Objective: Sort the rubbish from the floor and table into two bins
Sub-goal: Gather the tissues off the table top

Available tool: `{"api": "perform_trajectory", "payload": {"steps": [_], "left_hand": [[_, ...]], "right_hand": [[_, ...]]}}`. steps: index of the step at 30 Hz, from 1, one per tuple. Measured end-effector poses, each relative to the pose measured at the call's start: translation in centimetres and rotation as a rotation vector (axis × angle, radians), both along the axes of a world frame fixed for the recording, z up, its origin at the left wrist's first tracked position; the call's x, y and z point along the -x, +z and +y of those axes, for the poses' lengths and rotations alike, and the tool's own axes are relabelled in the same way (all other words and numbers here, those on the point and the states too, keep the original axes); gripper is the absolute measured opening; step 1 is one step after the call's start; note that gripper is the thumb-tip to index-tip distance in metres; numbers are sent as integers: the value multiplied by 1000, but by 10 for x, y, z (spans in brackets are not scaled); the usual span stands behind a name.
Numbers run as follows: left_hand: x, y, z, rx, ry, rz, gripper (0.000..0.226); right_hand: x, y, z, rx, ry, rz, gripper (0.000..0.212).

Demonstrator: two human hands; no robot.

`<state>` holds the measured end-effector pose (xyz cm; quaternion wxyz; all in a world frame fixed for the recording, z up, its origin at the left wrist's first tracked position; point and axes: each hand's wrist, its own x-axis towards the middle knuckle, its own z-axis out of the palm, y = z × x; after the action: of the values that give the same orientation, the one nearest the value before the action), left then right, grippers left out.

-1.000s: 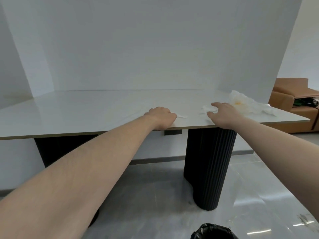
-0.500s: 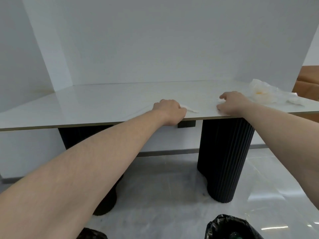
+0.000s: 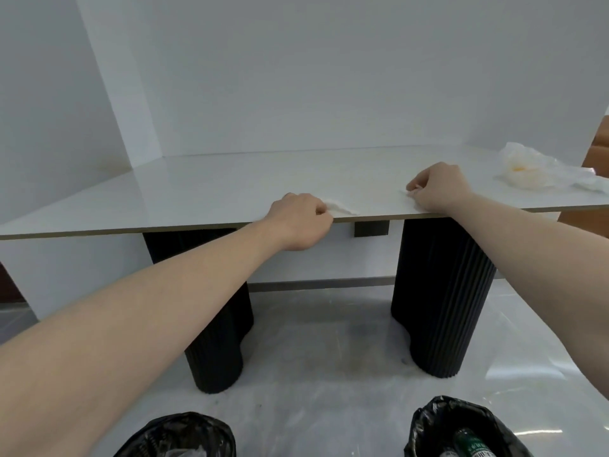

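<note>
The left hand was curled round a small white tissue at the near edge of the tabletop. The right hand pinched another tissue scrap. At 2 o'clock lay a crumpled plastic bag. This looked like the picking-up step. Next, each piece should drop into one of the black bins: left bin at 7 o'clock, right bin at 5 o'clock.

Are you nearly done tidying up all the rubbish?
Partly. The right bin already holds bottles, and the left bin has something pale in it. In hand: the left hand pinches a white tissue at the table edge, and the right hand grips a small white scrap. Still left: the crumpled plastic bag with orange stains on the table.
</note>
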<state>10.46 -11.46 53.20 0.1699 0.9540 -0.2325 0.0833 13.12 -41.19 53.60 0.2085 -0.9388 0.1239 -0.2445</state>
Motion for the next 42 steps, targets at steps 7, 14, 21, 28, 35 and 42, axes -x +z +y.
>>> {"api": "perform_trajectory", "payload": {"steps": [7,14,21,28,35,42], "left_hand": [[59,-32,106,111,-32,-34,55],[125,-106,229,153,143,51,43],[156,-202,306,56,329,306,38],[158,-280,340,153,509,584,31],[152,-319,341,153,571,694,31],[148,-317,333,191,562,749,37]], "right_hand": [[71,-9,126,-43,399,-125,13],[126,-88,256,-99,629,30,15],[140,-194,366,-170,724,318,11],[136,-280,425,-268,661,523,17],[127,-331,432,-360,571,604,21],[123,-338,428,-394,600,639,34]]}}
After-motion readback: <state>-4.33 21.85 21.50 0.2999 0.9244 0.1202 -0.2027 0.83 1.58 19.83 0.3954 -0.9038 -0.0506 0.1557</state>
